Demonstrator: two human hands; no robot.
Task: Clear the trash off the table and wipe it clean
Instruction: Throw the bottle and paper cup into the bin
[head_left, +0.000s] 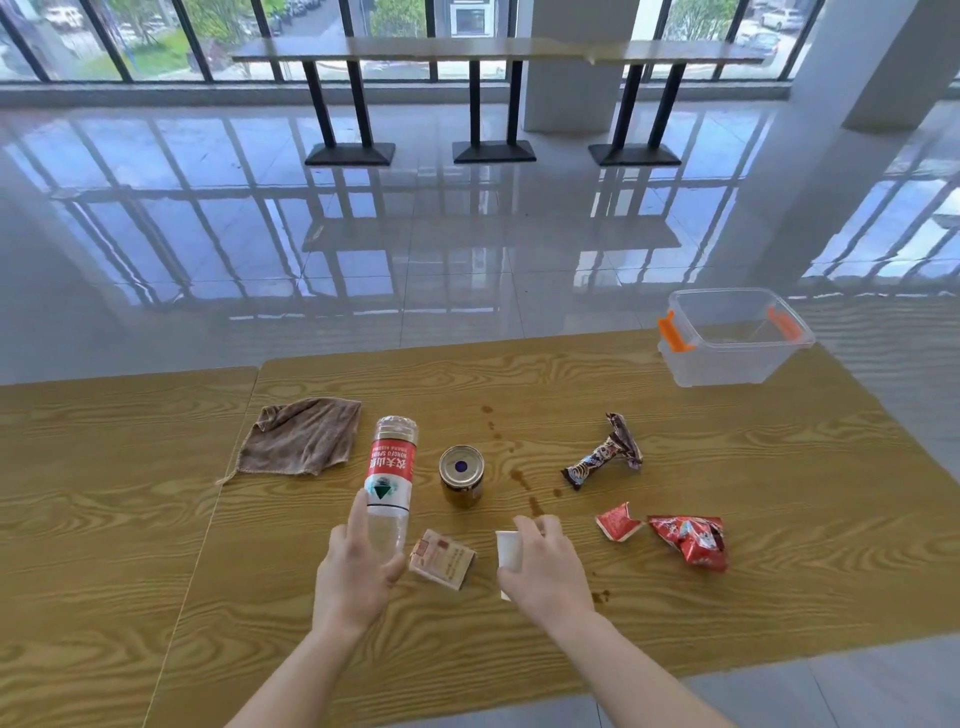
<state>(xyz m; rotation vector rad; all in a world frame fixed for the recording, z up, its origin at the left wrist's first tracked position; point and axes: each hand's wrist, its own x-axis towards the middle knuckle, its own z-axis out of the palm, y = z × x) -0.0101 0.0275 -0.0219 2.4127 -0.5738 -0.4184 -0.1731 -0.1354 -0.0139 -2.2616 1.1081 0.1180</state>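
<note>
My left hand (356, 569) grips the lower end of a clear water bottle (390, 470) with a red label, tilted away from me over the wooden table (675, 597). My right hand (545, 566) is closed on a white paper cup (509, 552) near the table's front. Between the hands lies a crumpled cigarette pack (441, 559). A gold can (461, 475) stands upright behind it. A dark snack wrapper (605, 453), a red torn piece (619, 521) and a red crumpled wrapper (691, 540) lie to the right. A brown cloth (301, 437) lies at the left.
A clear plastic bin (737, 338) with orange latches stands empty at the table's far right corner. Brown spill spots (522, 478) run across the middle of the table. A second table (78, 519) adjoins on the left. A long bar table (493, 52) stands by the windows.
</note>
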